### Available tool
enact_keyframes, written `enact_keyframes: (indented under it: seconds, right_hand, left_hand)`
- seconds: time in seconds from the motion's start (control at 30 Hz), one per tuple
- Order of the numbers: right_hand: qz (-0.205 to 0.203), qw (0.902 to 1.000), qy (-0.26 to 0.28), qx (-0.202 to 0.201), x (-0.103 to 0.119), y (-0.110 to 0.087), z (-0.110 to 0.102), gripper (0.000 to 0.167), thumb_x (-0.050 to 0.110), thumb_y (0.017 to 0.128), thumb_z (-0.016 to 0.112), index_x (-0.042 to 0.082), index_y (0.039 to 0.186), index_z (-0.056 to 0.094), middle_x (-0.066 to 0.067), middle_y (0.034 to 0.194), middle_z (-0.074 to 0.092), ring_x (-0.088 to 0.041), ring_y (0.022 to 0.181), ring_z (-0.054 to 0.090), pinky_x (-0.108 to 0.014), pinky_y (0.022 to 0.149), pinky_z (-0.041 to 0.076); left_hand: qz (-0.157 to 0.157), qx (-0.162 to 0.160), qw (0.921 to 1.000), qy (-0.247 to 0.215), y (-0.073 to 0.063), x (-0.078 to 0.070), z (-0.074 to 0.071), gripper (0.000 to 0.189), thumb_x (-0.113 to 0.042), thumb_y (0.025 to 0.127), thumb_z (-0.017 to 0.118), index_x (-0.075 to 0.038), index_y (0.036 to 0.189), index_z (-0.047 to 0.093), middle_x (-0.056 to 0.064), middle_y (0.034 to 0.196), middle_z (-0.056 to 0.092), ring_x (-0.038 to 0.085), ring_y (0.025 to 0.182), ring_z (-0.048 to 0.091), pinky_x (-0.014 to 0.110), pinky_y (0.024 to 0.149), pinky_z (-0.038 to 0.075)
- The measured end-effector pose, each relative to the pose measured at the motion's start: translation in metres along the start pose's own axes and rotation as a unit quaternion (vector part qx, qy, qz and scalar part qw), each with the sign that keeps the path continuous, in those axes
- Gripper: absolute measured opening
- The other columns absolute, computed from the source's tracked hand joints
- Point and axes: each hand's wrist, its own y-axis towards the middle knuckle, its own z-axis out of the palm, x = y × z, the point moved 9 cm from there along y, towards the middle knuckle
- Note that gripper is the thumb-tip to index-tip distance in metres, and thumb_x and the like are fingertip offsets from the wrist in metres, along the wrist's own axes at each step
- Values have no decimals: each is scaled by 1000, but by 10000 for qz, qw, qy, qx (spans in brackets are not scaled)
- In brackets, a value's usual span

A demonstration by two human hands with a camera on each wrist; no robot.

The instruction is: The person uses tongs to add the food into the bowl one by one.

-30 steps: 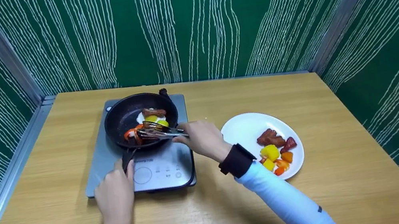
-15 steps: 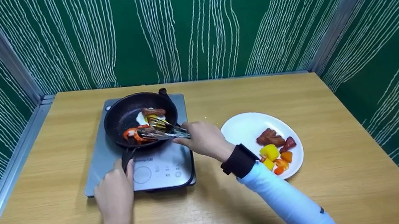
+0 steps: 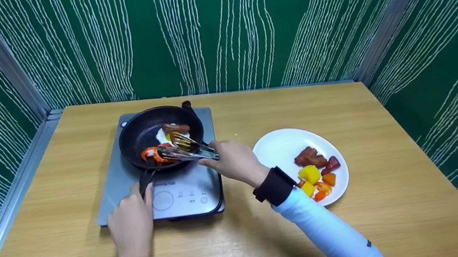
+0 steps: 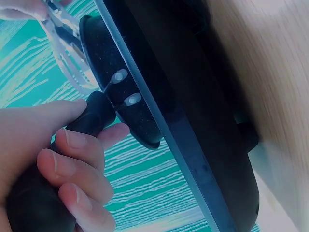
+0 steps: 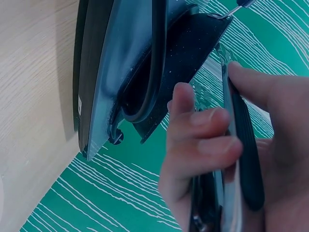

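Note:
My left hand [image 3: 129, 222] grips the black handle [image 3: 146, 182] of a frying pan [image 3: 133, 140]. In the left wrist view, the fingers curl round that handle [image 4: 91, 118]. With my right hand [image 3: 238, 159] I hold metal tongs [image 3: 196, 153], whose spread ends reach down into the pan. Inside lie red-orange pepper pieces [image 3: 149, 153], a brown strip of meat [image 3: 176, 129] and an egg with a white edge [image 3: 161, 136]. One end of the tongs covers part of the yellow food. In the right wrist view, fingers and thumb wrap the tongs' dark-padded arms [image 5: 246, 150].
Under the pan is a flat induction cooker [image 3: 116, 203] with a touch panel. To the right stands a white plate [image 3: 272, 149] bearing brown meat pieces [image 3: 308, 158], yellow chunks [image 3: 309, 174] and orange ones [image 3: 329, 180]. Green walls with white lines enclose the wooden table [image 3: 387, 213].
The tongs' ends have spread wider, one shifting right over the yellow food. My right hand has moved slightly right. My left hand stays on the handle, and the pan has hardly moved.

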Motion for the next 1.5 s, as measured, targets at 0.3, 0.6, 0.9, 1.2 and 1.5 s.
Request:
enact_keyframes:
  seconds: [0.3, 0.6, 0.9, 1.2, 1.5]
  right_hand:
    - [-51, 9999, 119, -90, -3, -8, -3, 45, 54, 95, 67, 10, 106, 66, 1, 79, 56, -17, 66, 52, -29, 55, 34]
    - [212, 9984, 444, -287, -27, -41, -10, 51, 51, 93, 71, 11, 124, 66, -1, 83, 63, -18, 69, 54, -31, 60, 42]
    - [647, 9939, 561, -694, -79, -95, -19, 46, 51, 92, 72, 16, 120, 69, 4, 86, 67, -17, 73, 56, -32, 68, 46]
    - [958, 9865, 80, -1328, -139, -149, -36, 40, 40, 90, 77, 8, 113, 68, -2, 78, 63, -18, 67, 55, -37, 60, 43]
    - [2334, 9713, -96, -438, -197, -192, -37, 61, 43, 95, 70, -4, 133, 59, -22, 109, 72, -23, 79, 60, -33, 62, 42]
  left_hand:
    - [7, -20, 10000, -21, 0, 0, 0, 37, -33, 102, 64, 3, 111, 69, 22, 66, 68, 39, 51, 64, 46, 41, 43]
    - [107, -66, 9999, -31, -1, -1, -1, 35, -32, 101, 64, 3, 106, 68, 21, 63, 66, 37, 49, 63, 45, 40, 43]
    - [75, 5, 10000, -4, -1, 0, -1, 36, -33, 102, 63, 2, 106, 68, 20, 63, 65, 37, 49, 62, 44, 41, 42]
    - [17, 74, 10000, 25, -1, 1, 0, 39, -34, 102, 63, 3, 114, 68, 23, 68, 68, 40, 53, 65, 48, 43, 45]
    - [19, 92, 10000, -1, 1, -1, -1, 39, -34, 102, 63, 3, 113, 69, 20, 65, 67, 36, 49, 63, 42, 40, 42]
